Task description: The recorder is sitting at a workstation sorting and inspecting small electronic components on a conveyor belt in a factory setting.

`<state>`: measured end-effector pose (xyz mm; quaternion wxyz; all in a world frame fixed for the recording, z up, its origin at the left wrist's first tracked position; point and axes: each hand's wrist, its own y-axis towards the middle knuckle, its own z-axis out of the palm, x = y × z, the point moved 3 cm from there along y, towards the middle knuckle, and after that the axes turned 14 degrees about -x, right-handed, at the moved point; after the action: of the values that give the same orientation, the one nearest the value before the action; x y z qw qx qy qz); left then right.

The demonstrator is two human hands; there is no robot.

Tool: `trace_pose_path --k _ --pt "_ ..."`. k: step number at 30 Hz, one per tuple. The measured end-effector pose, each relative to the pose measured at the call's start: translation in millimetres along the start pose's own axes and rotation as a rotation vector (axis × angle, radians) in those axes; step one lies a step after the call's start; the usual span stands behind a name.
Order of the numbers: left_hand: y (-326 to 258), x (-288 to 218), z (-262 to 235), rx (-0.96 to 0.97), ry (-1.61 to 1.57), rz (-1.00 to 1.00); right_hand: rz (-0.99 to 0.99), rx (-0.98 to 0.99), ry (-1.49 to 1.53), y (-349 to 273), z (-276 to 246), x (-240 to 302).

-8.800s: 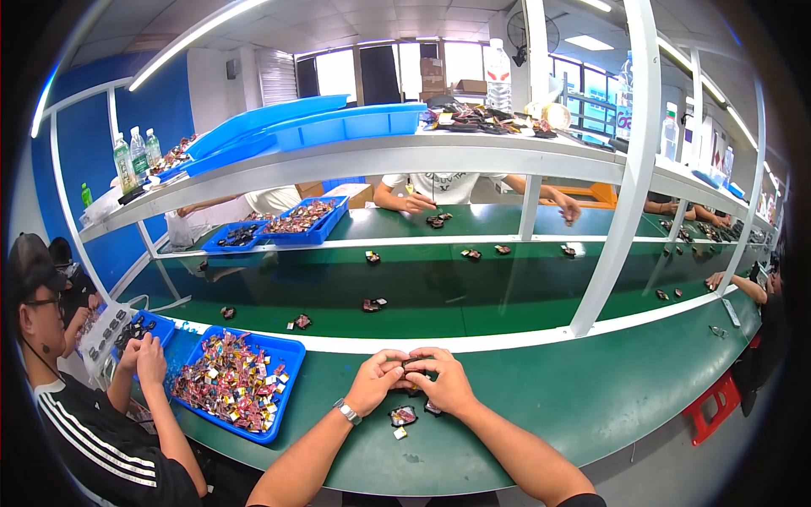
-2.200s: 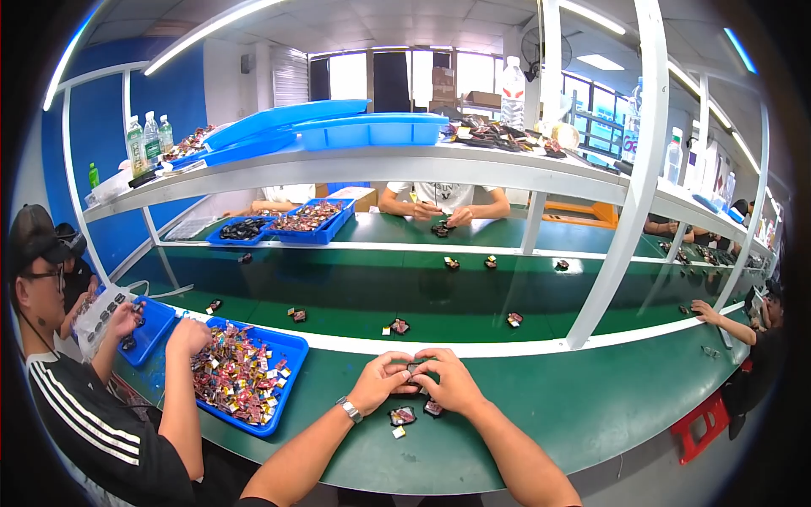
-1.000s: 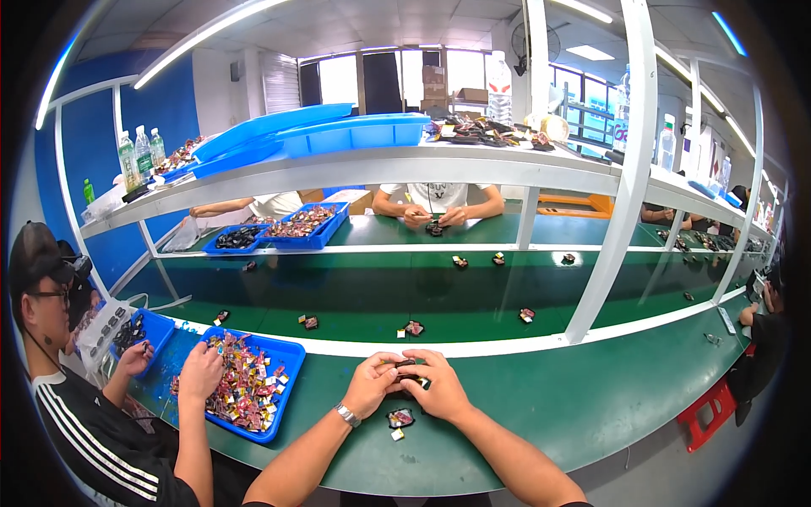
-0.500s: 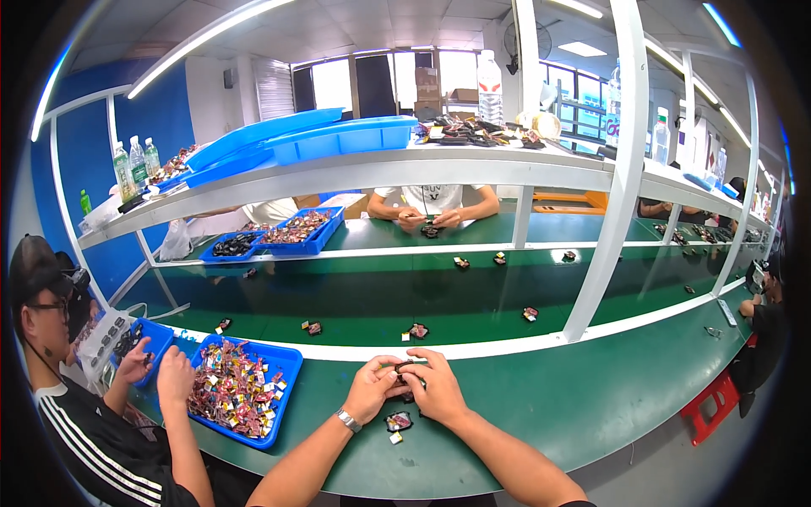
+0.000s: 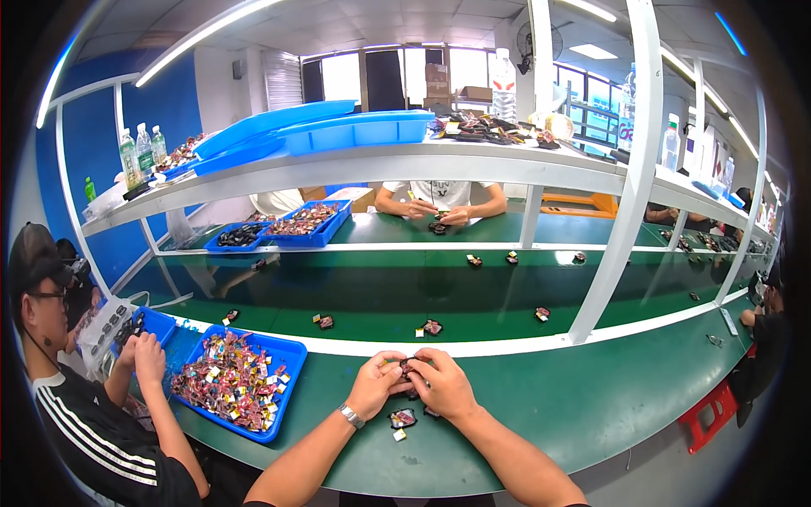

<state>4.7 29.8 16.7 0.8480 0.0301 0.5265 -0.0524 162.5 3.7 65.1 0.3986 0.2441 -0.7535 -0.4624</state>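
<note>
Over the near green bench, both my hands meet around a small black part with a reddish circuit board [image 5: 408, 369]. My left hand [image 5: 373, 389], with a metal-banded watch on its wrist, pinches it from the left. From the right, the fingers of my right hand [image 5: 448, 387] close on the same part and hide much of it. A similar black-framed part with a reddish board [image 5: 403, 418] lies on the bench below my hands, a small white-and-yellow tab [image 5: 400, 435] beside it. Another dark piece [image 5: 431, 412] shows partly under my right hand.
A blue tray [image 5: 297, 359] heaped with reddish boards stands at left, beside a co-worker [image 5: 101, 422]. Beyond a white rail, several small parts [image 5: 432, 327] lie on the green belt [image 5: 372, 296]. A white post [image 5: 621, 177] and shelf [image 5: 380, 169] rise ahead. Another person works across.
The view has shifted slightly. My hands stay together on the part. The left co-worker's hands have come together, and the person across has raised one hand with a thin stick-like tool.
</note>
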Motion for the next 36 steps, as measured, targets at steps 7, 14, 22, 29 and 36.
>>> trace_pose_path --k 7,14,22,29,36 --pt "0 2 2 0.004 0.016 -0.004 -0.017 -0.012 -0.036 -6 5 -6" --pt "-1 4 4 -0.045 0.038 -0.025 0.012 -0.008 -0.059 -9 9 -8" --pt "-2 4 5 -0.156 0.142 0.098 0.347 0.05 0.187 -12 14 -19" --pt "0 7 2 -0.164 0.309 0.207 0.817 0.037 0.304 -17 17 -27" --pt "2 8 4 -0.12 0.365 0.253 0.82 0.025 0.334 -17 16 -28"
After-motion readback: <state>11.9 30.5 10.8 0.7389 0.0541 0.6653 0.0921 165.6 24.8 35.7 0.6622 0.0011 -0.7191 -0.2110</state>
